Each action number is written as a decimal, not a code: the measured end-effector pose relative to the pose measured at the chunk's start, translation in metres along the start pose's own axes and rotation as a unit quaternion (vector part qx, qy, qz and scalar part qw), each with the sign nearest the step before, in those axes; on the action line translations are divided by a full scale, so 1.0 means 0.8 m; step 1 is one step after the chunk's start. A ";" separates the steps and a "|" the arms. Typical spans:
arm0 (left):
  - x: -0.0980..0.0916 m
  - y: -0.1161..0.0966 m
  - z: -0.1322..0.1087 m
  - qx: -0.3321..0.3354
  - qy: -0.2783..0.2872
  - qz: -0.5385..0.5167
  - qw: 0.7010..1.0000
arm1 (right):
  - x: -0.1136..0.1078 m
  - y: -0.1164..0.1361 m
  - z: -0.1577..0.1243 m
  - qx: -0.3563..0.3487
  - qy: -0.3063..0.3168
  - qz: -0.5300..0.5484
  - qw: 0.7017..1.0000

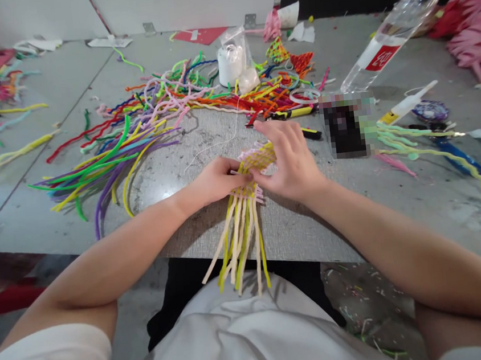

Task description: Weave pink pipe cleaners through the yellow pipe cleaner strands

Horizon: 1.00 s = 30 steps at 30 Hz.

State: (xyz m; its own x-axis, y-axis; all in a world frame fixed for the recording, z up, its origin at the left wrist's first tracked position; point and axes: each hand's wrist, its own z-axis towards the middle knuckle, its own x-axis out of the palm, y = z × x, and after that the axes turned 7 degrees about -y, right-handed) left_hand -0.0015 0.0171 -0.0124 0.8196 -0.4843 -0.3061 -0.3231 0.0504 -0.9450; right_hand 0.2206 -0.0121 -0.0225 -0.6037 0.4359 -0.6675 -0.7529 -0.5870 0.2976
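Observation:
A small woven piece of yellow, cream and pale pink pipe cleaners (259, 156) is held between my hands above the table's front part. Its long loose yellow and cream ends (241, 231) hang over the table edge toward my lap. My left hand (218, 179) pinches the left side, the fingertips partly hidden behind the weave. On the right side, my right hand (288, 160) grips the piece with its thumb in front and its fingers curved over the top. Both thumbs nearly meet at the middle.
Loose coloured pipe cleaners (147, 112) spread across the table beyond my hands. A white thread spool (231, 65) stands among them. At right are a plastic bottle (385, 44), a yellow-labelled glue tube (407, 104), blue-handled pliers (457, 154) and pink bundles (476, 29).

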 end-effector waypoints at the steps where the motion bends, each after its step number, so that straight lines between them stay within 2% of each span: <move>1: 0.000 0.001 0.000 0.006 -0.003 0.007 1.000 | 0.000 0.000 0.000 -0.006 0.004 -0.008 1.000; 6: -0.005 0.007 0.001 0.014 0.007 0.011 1.000 | -0.002 -0.003 0.000 0.006 0.021 -0.026 0.999; 12: -0.007 0.013 0.002 0.011 0.011 0.009 1.000 | -0.003 0.002 0.002 0.025 -0.002 -0.056 0.998; 16: -0.007 0.010 0.002 0.002 0.021 0.003 1.000 | -0.004 0.007 0.003 0.019 -0.017 -0.087 0.996; 21: -0.010 0.002 0.001 0.004 0.017 0.017 1.000 | -0.004 0.012 0.002 0.006 0.006 -0.085 0.996; 24: -0.010 0.001 -0.001 0.006 0.021 0.024 0.999 | -0.003 0.011 0.001 0.006 -0.002 -0.086 0.996; 30: -0.004 0.007 0.000 -0.022 0.026 -0.092 0.995 | -0.001 0.003 -0.001 -0.012 -0.035 -0.030 0.999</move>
State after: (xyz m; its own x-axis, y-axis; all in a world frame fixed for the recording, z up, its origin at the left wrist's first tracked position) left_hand -0.0061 0.0192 -0.0164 0.8421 -0.5257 -0.1203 -0.1903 -0.0809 -0.9784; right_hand 0.2194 -0.0144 -0.0218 -0.5755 0.5167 -0.6338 -0.7821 -0.5742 0.2421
